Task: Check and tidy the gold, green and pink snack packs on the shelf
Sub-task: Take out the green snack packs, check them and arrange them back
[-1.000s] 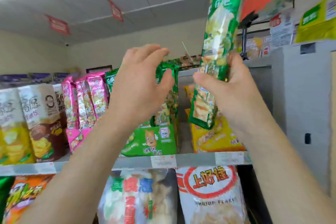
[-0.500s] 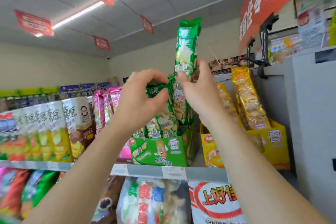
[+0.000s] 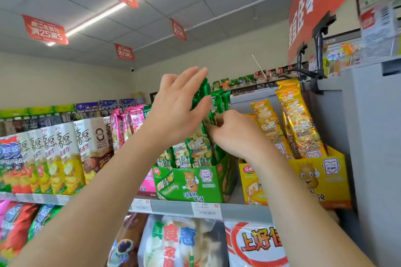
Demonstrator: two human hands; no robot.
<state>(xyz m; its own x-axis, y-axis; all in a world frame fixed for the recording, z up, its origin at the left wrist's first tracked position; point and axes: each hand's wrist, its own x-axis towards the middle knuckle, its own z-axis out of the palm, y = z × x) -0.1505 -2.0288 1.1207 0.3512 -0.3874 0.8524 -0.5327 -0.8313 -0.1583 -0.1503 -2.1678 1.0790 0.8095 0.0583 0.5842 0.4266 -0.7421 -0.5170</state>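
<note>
Mid-task, I'd say: my left hand (image 3: 178,106) is spread flat vs. the tops of the green packs (image 3: 198,147) standing in the green box (image 3: 191,182), and my right hand (image 3: 236,134), fingers curled, pinches one of them just above the box. Gold packs (image 3: 299,119) just right of the box lean unevenly, so prob. still to do. Pink packs (image 3: 121,123) just left of it stand upright, but can't tell if they're checked.

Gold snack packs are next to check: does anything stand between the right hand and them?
Nothing visible does. The right hand pinches at the tall green foil snack packs; the tall gold foil snack packs stand just right of it in their yellow cardboard box, unobstructed.
</note>
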